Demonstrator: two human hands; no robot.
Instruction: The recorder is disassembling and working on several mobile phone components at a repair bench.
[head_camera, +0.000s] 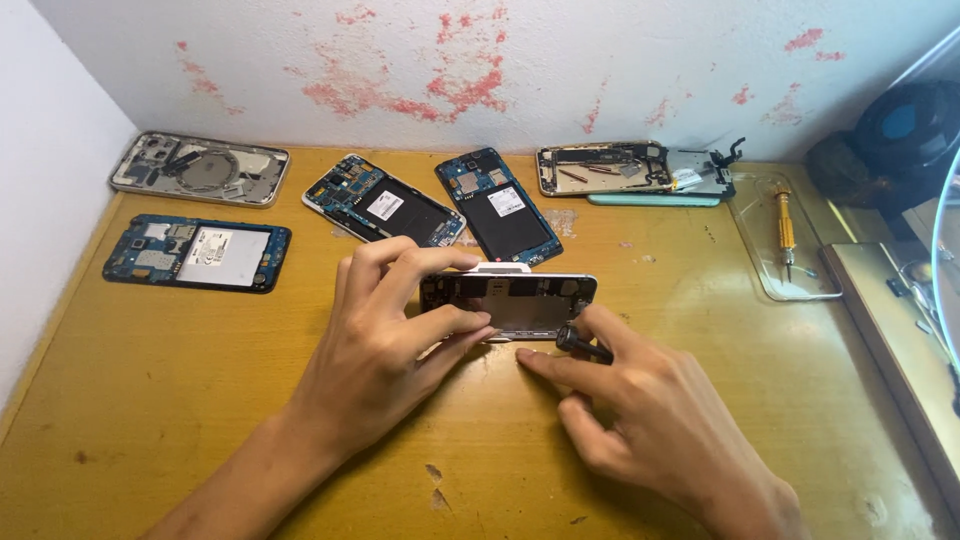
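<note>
Gripping phone frame (515, 300), fingers (440, 325) curled

We get bright, even daylight, seemingly from the right. Soft short shadows sit under the left hand (375, 350) and right hand (640, 410) on the wooden table (200, 400). Mild glare on the clear plastic tray (790, 255) and the curved edge at far right. Centre is sharp; we see slight blur and wide-angle bending at the corners.
</note>
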